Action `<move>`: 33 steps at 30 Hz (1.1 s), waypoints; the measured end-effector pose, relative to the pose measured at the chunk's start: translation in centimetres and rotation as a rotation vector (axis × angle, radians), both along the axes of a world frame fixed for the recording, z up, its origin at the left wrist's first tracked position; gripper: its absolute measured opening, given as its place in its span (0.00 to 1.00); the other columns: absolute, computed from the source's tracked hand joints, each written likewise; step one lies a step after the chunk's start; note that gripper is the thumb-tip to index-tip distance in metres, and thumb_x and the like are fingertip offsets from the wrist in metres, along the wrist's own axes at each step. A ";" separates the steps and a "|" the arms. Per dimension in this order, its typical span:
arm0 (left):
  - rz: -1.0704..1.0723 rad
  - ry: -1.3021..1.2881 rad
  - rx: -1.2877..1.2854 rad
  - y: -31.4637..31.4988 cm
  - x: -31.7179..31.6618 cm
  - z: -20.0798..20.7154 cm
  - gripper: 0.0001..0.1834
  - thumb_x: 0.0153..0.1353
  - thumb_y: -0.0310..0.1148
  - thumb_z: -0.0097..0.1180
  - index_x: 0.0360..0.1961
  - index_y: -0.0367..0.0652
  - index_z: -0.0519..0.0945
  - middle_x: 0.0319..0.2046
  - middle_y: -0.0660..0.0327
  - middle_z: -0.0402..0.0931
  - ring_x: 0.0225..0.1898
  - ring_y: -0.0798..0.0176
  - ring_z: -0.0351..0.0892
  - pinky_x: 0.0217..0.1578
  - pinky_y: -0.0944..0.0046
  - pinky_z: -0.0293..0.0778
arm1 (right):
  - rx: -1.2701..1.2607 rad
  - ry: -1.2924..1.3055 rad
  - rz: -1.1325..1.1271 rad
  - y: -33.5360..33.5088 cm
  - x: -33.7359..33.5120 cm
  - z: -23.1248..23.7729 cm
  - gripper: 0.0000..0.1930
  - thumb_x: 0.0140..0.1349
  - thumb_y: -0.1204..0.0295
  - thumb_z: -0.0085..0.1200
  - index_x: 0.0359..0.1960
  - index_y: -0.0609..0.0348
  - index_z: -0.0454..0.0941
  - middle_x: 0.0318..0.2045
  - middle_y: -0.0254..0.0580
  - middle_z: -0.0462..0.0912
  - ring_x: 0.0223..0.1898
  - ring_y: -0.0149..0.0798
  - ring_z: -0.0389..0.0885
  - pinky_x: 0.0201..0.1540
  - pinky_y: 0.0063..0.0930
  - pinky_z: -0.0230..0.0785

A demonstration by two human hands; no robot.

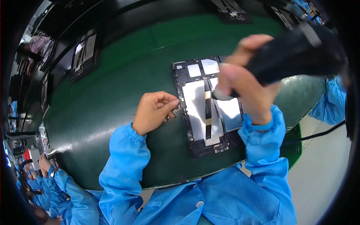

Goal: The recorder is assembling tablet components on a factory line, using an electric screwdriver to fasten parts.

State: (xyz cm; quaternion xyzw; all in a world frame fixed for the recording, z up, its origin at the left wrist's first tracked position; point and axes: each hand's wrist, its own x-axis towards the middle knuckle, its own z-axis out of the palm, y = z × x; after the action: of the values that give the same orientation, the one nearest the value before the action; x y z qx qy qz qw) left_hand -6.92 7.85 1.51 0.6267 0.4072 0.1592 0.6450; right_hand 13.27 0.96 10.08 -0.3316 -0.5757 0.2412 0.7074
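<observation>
An opened tablet (197, 108) lies on the green table in front of me, its silver battery panels and a dark ribbon cable (208, 108) with gold bands uncovered. At its left edge is my left hand (155, 110), thumb and fingertips pinched together; what they hold, if anything, is too small to make out. My right hand (247, 80), with a blue band at the wrist, is raised over the tablet's right side. Its fingers are closed round the narrow end of a thick black hand tool (296, 56), blurred and close to the camera; its exact kind and tip are unclear.
More opened tablets stand along the far side, one at the left (84, 54) and one at the top (228, 10). A black cable (315, 134) runs at the right, near a green bin (296, 144). Co-workers' blue sleeves (71, 191) show at both sides.
</observation>
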 end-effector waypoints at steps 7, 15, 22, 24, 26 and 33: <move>-0.007 0.070 -0.011 0.3 -1.1 0.7 0.08 0.56 0.28 0.59 0.34 0.33 0.79 0.22 0.64 0.77 0.20 0.74 0.77 0.17 0.76 0.68 | -0.119 -0.048 0.096 5.2 -5.0 -1.3 0.17 0.49 0.86 0.59 0.40 0.66 0.68 0.16 0.37 0.76 0.16 0.26 0.74 0.20 0.19 0.67; -0.041 0.149 0.035 1.4 -1.3 0.8 0.08 0.50 0.26 0.60 0.26 0.30 0.79 0.20 0.59 0.78 0.17 0.70 0.78 0.15 0.72 0.72 | -0.124 -0.058 0.105 6.3 -5.1 -2.4 0.17 0.49 0.86 0.60 0.40 0.67 0.68 0.15 0.37 0.75 0.15 0.26 0.74 0.20 0.19 0.67; -0.036 0.134 0.028 1.2 -0.7 0.7 0.07 0.50 0.25 0.60 0.26 0.30 0.79 0.20 0.59 0.77 0.17 0.70 0.78 0.15 0.72 0.72 | -0.139 -0.066 0.098 6.1 -4.4 -2.6 0.17 0.49 0.86 0.60 0.39 0.67 0.68 0.15 0.37 0.75 0.15 0.26 0.74 0.19 0.19 0.67; -0.037 0.131 0.030 1.2 -0.6 0.6 0.07 0.50 0.26 0.60 0.26 0.30 0.79 0.20 0.59 0.77 0.16 0.70 0.78 0.15 0.72 0.71 | -0.148 -0.068 0.097 6.1 -4.2 -2.6 0.17 0.49 0.86 0.60 0.39 0.67 0.68 0.15 0.37 0.75 0.15 0.26 0.74 0.19 0.19 0.67; -0.036 0.135 0.021 1.2 -0.5 0.9 0.07 0.50 0.25 0.60 0.26 0.30 0.78 0.20 0.59 0.77 0.17 0.70 0.78 0.15 0.72 0.72 | -0.140 -0.091 0.090 6.2 -4.2 -2.7 0.17 0.49 0.86 0.60 0.39 0.67 0.68 0.15 0.37 0.75 0.15 0.26 0.74 0.19 0.19 0.67; -0.167 0.112 0.362 0.2 -0.8 1.9 0.07 0.49 0.26 0.62 0.24 0.31 0.78 0.18 0.59 0.76 0.18 0.68 0.77 0.17 0.69 0.70 | -0.171 -0.095 0.133 6.5 -4.1 -2.5 0.16 0.49 0.86 0.60 0.38 0.66 0.68 0.14 0.36 0.75 0.15 0.25 0.73 0.19 0.18 0.66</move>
State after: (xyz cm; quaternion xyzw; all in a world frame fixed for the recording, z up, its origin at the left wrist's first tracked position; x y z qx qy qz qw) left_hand -7.75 8.08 3.42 0.7718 0.3538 0.1410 0.5092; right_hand 9.18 7.50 7.61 -0.3629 -0.6065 0.3199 0.6310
